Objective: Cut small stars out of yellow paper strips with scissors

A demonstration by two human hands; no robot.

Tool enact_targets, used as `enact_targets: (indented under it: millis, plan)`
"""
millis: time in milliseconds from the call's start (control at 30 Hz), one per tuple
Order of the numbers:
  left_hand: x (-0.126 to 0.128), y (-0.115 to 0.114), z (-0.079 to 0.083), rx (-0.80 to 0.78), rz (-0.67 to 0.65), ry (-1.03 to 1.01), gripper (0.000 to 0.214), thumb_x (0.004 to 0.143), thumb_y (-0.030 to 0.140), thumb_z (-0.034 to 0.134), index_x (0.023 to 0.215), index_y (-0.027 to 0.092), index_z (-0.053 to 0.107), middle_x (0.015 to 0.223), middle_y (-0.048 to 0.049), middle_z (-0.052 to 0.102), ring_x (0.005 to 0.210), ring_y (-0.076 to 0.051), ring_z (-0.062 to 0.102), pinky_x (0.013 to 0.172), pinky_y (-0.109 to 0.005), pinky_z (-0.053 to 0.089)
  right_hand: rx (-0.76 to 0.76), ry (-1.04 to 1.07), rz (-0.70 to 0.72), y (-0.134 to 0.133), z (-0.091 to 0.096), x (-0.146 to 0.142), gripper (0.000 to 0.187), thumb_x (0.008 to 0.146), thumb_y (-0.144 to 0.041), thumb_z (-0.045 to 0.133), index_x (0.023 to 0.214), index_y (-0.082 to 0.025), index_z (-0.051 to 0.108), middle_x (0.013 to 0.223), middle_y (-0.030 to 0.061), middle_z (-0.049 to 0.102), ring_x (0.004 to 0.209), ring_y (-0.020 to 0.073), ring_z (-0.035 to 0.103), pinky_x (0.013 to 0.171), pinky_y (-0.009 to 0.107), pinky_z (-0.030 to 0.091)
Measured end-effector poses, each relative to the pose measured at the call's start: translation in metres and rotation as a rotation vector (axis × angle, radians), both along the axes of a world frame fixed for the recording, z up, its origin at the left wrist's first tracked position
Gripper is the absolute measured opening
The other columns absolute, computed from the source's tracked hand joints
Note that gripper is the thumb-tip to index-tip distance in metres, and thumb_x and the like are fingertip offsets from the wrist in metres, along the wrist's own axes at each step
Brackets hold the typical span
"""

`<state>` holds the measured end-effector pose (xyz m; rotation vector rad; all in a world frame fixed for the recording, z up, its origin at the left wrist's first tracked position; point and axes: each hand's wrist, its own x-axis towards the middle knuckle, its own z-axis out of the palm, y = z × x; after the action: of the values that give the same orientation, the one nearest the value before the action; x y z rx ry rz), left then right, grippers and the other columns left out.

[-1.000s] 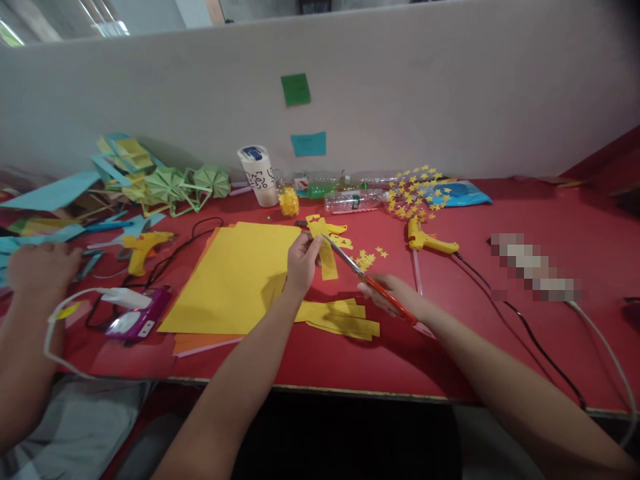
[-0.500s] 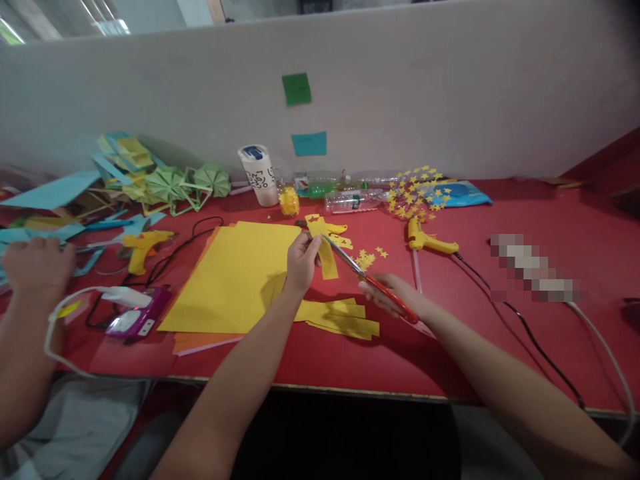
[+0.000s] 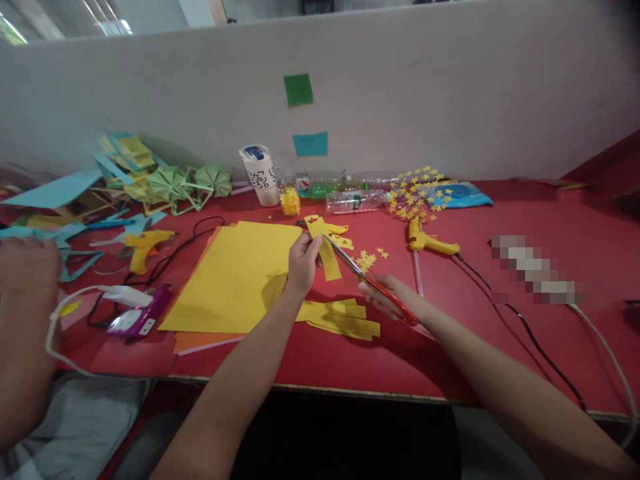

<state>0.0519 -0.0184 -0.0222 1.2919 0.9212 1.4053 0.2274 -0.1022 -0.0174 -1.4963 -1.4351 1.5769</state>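
Observation:
My left hand [image 3: 304,260] pinches a yellow paper strip [image 3: 331,261] above the table, its upper end notched with cut-outs. Red-handled scissors [image 3: 387,297] are gripped in my right hand [image 3: 385,293], and their blades reach the strip close to my left fingertips. Small yellow paper stars [image 3: 367,259] lie in a loose pile just beyond the blades. Yellow scraps with star-shaped gaps [image 3: 341,240] rest behind the strip. Below my hands, more yellow strips [image 3: 350,319] overlap beside a stack of yellow paper sheets [image 3: 225,287].
A yellow glue gun [image 3: 433,243] with a black cord lies to the right, another glue gun [image 3: 143,250] to the left. Along the wall stand a tumbler [image 3: 261,180], plastic bottles [image 3: 355,201] and a star-covered piece [image 3: 417,193]. Another person's arm [image 3: 27,320] is at far left beside a purple power strip [image 3: 137,317].
My hands, the scissors and the strip stay nearly in place. The other person's hand at the far left has shifted a little further left.

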Motion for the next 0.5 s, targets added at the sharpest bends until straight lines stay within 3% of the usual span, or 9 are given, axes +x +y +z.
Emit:
enact_targets:
  millis: [300, 500]
  plan:
    - [0.0007, 0.0003, -0.0007, -0.011, -0.020, -0.043, 0.026, 0.077, 0.037, 0.059, 0.065, 0.018, 0.046, 0.049, 0.0071, 0.040, 0.036, -0.004, 0.038, 0.035, -0.017, 0.030, -0.028, -0.015, -0.034, -0.0016, 0.0045, -0.0052, 0.038, 0.076, -0.051, 0.059, 0.061, -0.019, 0.044, 0.038, -0.0084, 0.037, 0.026, 0.0041, 0.030, 0.026, 0.020, 0.021]
    - [0.0009, -0.0002, -0.0010, -0.030, -0.034, -0.059, 0.025, 0.077, 0.036, 0.059, 0.064, 0.018, 0.047, 0.047, 0.0070, 0.040, 0.035, -0.005, 0.039, 0.035, -0.017, 0.030, 0.064, -0.042, 0.004, -0.0046, 0.0089, -0.0070, 0.043, 0.075, -0.058, 0.054, 0.062, -0.018, 0.044, 0.036, -0.0094, 0.035, 0.027, 0.0040, 0.029, 0.031, 0.019, 0.022]
